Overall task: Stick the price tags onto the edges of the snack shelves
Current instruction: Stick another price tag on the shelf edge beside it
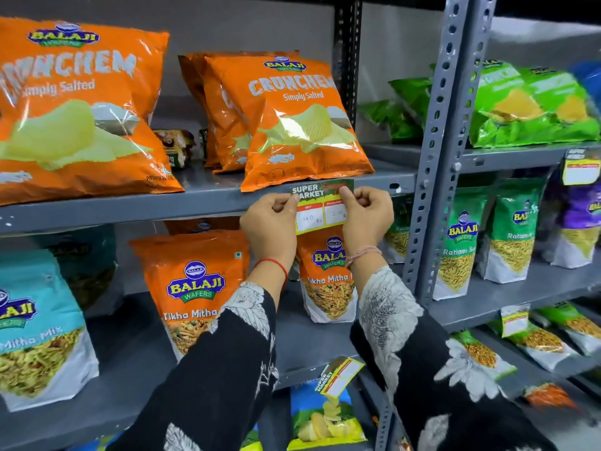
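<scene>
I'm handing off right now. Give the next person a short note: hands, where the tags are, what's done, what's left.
Left hand and right hand: each pinches a top corner of the price tag, pressing it on the grey shelf edge under the Crunchem bag.
Done: tags hang on the right upper shelf, right lower shelf and bottom-centre shelf.
Left: press this tag flat, release; then remaining untagged edges.

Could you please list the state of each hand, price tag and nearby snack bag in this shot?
Left hand: pinching the tag's left edge.
Right hand: pinching the tag's right edge.
Price tag: held against the shelf edge, hanging below it.
Orange Crunchem bag: upright, overhanging the edge above the tag.
Tag on the lower shelf: attached, tilted.
Tag on the right-hand shelf: attached.
</scene>
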`<state>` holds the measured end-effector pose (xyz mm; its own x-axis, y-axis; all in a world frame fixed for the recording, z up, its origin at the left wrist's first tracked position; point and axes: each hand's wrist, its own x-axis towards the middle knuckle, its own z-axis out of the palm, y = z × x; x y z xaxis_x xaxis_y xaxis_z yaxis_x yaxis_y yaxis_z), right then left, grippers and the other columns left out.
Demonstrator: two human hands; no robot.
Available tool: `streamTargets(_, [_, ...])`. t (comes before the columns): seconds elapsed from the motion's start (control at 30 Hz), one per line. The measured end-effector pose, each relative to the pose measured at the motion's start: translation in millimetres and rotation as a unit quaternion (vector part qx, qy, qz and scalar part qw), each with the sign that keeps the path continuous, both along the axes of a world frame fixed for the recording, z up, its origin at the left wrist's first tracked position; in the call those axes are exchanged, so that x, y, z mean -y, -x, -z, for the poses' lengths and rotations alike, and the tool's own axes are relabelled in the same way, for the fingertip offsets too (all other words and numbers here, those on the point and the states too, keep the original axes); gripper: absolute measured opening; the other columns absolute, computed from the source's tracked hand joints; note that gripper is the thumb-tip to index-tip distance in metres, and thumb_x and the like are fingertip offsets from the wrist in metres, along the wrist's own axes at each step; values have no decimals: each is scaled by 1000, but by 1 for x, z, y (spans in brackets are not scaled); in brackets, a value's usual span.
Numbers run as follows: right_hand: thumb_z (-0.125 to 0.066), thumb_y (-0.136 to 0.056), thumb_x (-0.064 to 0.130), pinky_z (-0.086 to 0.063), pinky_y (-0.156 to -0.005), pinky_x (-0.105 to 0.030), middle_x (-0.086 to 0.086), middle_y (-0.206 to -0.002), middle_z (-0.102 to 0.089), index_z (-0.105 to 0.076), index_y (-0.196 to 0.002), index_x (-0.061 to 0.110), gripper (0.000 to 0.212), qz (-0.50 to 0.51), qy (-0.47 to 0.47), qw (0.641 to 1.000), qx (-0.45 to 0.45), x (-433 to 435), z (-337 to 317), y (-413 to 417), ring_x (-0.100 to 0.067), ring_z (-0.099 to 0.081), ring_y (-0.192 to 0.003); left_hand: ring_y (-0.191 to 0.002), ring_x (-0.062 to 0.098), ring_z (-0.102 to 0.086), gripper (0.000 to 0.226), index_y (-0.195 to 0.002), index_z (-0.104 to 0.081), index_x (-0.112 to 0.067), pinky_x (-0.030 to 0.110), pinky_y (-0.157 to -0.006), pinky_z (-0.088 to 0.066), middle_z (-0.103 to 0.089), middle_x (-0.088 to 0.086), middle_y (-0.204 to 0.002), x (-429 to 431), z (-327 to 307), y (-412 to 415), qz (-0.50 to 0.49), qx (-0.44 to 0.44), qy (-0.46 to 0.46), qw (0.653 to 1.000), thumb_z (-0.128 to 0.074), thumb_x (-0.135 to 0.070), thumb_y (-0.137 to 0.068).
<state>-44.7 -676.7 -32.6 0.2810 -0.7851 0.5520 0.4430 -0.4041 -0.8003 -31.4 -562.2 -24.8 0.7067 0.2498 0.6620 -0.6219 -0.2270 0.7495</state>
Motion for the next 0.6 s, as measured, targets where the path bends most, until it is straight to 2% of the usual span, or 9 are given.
streamTargets(0.07, [-72,-75,14,-36,-57,-6,4,-79,-42,-49,-69,13,25,14,13,1000,0,-3,1,-1,-2,-40,-62,-59,12,-55,19,-69,-69,-8,3,-43,-34,-72,12,-69,2,-1,-4,-16,-20,1,1000,-69,-26,-74])
streamTargets(0.1, [-73,-74,14,-34,-58,-9,3,-86,-40,-45,-75,13,28,20,10,1000,4,-4,1,0,-5,-40,-65,-56,15,-55,24,-62,-65,-9,13,-45,-41,-70,12,-64,2,0,-6,-26,-32,4,999,-70,-30,-72])
streamTargets(0.17, [-75,-72,13,-28,-60,-15,-7,-102,-38,-36,-85,14,41,26,-18,999,-4,-6,-3,2,-14,-40,-77,-54,24,-59,43,-52,-57,-6,31,-54,-49,-67,14,-57,-2,1,-9,-31,-66,5,997,-70,-43,-69])
streamTargets(0.27, [-72,-70,7,-25,-68,-17,-20,-116,-40,-40,-93,6,39,81,-31,996,-19,-18,-14,11,-29,-44,-95,-56,31,-64,54,-48,-56,-2,42,-62,-56,-68,19,-56,-12,4,-10,-12,-99,-18,995,-67,-52,-68])
streamTargets(0.33, [-68,-71,4,-20,-73,-16,-24,-110,-45,-45,-93,0,33,147,43,988,8,-35,-10,17,-36,-44,-100,-56,32,-65,50,-43,-51,-11,45,-62,-56,-68,18,-55,-25,8,-6,10,-91,-7,996,-65,-49,-72])
streamTargets(0.4, [-67,-73,9,-26,-85,-27,-27,-105,-48,-48,-92,-1,29,143,132,981,11,-67,11,20,-33,-41,-101,-53,29,-63,49,-43,-51,-12,43,-59,-55,-67,14,-53,-54,24,-1,-1,-59,-14,998,-60,-48,-75])
streamTargets(0.43, [-68,-74,10,-28,-89,-34,-28,-104,-50,-49,-92,-1,28,122,171,978,8,-85,27,19,-30,-39,-102,-53,29,-62,50,-46,-53,-9,41,-58,-52,-66,14,-52,-76,39,2,-19,-44,-30,998,-57,-49,-77])
streamTargets(0.5, [-69,-75,8,-30,-91,-38,-30,-104,-52,-52,-91,-2,25,60,243,968,-13,-125,62,16,-26,-36,-103,-54,30,-57,52,-51,-56,-5,39,-58,-44,-62,20,-51,-129,73,4,-63,-41,-56,996,-54,-48,-80])
streamTargets(0.6, [-68,-75,7,-39,-91,-41,-30,-107,-56,-55,-96,-3,27,-63,337,936,-75,-197,114,9,-29,-44,-106,-64,35,-60,40,-61,-62,-2,41,-62,-42,-65,26,-63,-228,134,7,-136,-123,-61,981,-56,-35,-84])
